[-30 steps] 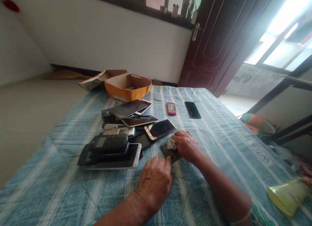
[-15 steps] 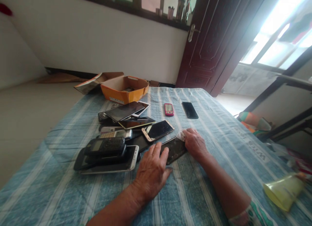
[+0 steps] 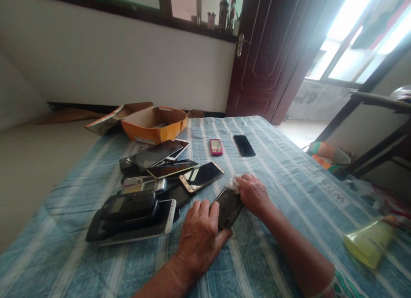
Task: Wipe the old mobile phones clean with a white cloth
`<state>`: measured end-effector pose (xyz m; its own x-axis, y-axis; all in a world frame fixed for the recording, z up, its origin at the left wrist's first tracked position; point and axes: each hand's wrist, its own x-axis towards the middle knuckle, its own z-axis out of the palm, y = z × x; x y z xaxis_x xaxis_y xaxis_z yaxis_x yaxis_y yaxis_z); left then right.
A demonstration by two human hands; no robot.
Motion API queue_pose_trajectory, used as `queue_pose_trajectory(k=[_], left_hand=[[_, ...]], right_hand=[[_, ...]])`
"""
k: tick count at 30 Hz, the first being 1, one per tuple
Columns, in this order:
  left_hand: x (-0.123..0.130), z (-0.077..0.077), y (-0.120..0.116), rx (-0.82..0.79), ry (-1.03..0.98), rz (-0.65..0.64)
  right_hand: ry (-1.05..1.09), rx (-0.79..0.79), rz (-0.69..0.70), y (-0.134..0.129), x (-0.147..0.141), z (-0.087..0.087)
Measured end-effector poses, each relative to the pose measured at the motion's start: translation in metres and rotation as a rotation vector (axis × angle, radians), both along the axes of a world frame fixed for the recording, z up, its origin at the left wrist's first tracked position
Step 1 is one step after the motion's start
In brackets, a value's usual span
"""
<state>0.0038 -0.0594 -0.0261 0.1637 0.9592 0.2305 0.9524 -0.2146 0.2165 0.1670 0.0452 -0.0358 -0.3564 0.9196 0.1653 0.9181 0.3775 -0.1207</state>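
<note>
A dark smartphone (image 3: pixel 229 209) lies on the cloth between my hands, turned at a slant. My left hand (image 3: pixel 201 233) grips its near left end, fingers along one edge and the thumb at the bottom corner. Pinched in my right hand (image 3: pixel 254 192) is a crumpled white tissue (image 3: pixel 233 184), pressed against the far end of that phone. Just beyond lies a gold-framed smartphone (image 3: pixel 203 176). Left of my left hand, a black handset (image 3: pixel 130 206) rests on a large white-edged phone (image 3: pixel 170 219). Further off are a pink phone (image 3: pixel 216 147) and a black phone (image 3: pixel 244 145).
An open orange cardboard box (image 3: pixel 150 131) stands at the table's far left, behind a pile of phones and tablets (image 3: pixel 157 154). A yellow translucent container (image 3: pixel 369 242) is at the right. Blue striped cloth (image 3: pixel 279 178) covers the table; a dark red door (image 3: pixel 266 54) stands beyond.
The dark phone has turned to a steeper slant, its near end drawn toward me. More of the tissue shows at its far end. The camera view has shifted slightly right.
</note>
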Motion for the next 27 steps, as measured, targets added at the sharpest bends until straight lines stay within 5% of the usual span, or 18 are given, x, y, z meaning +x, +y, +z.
queue_pose_trajectory(k=[10, 17, 23, 27], left_hand=[[0.014, -0.008, -0.015, 0.087, 0.026, -0.009], [0.032, -0.034, -0.042, 0.277, 0.054, -0.213], [0.023, -0.029, -0.025, 0.289, 0.052, -0.279], [0.017, -0.031, -0.019, 0.247, 0.08, -0.338]], right_hand=[[-0.074, 0.017, -0.114, -0.019, 0.005, -0.002], [0.031, 0.027, 0.096, -0.009, -0.005, -0.001], [0.099, 0.053, 0.333, -0.007, -0.017, 0.002], [0.116, 0.014, 0.331, -0.005, -0.01, 0.001]])
